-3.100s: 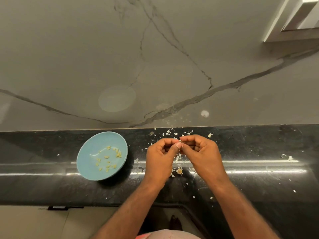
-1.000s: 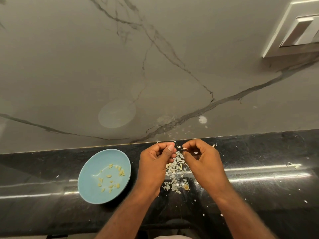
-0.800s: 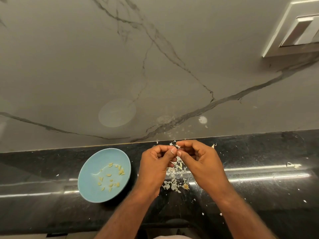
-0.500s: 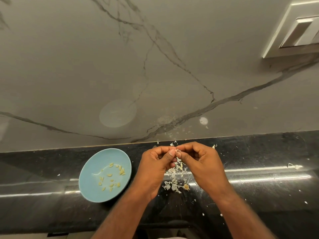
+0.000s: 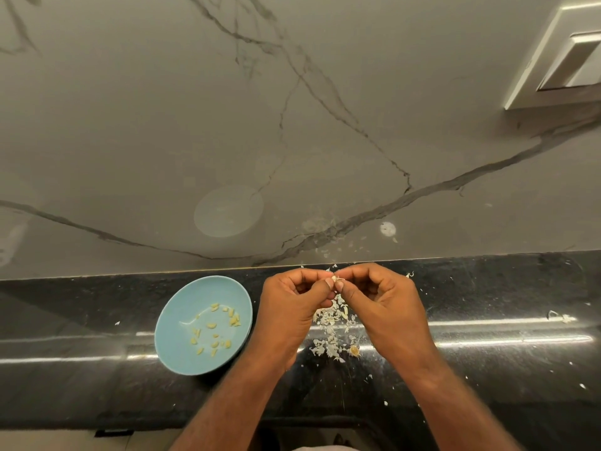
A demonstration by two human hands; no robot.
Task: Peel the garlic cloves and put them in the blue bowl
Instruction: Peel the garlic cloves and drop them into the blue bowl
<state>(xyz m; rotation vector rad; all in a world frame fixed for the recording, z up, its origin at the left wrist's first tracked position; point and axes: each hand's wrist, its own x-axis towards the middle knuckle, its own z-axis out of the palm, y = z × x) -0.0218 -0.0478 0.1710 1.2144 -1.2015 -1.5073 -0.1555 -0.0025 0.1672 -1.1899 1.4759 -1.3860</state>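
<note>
**One clove pinched between both thumbs, bowl to the left**

The left hand (image 5: 292, 307) and right hand (image 5: 380, 304) meet thumb tip to thumb tip, both clamped on one garlic clove (image 5: 338, 279). It is a pale speck in the shared grip, and its long axis is too small to tell. The blue bowl (image 5: 182, 301) lies left of the grip, just beside the left hand, which is the nearer one. Skins (image 5: 331, 323) litter the counter (image 5: 487, 353) under the grip. A second ago the hands stood apart; now they are together.

A home kitchen — a polished black stone tabletop (image 5: 487, 336) against a grey marble-veined wall (image 5: 227, 109), a blue bowl (image 5: 175, 330) of peeled garlic cloves (image 5: 213, 325), papery garlic skins (image 5: 330, 320) scattered about — and a white wall switch plate (image 5: 559, 56).
</note>
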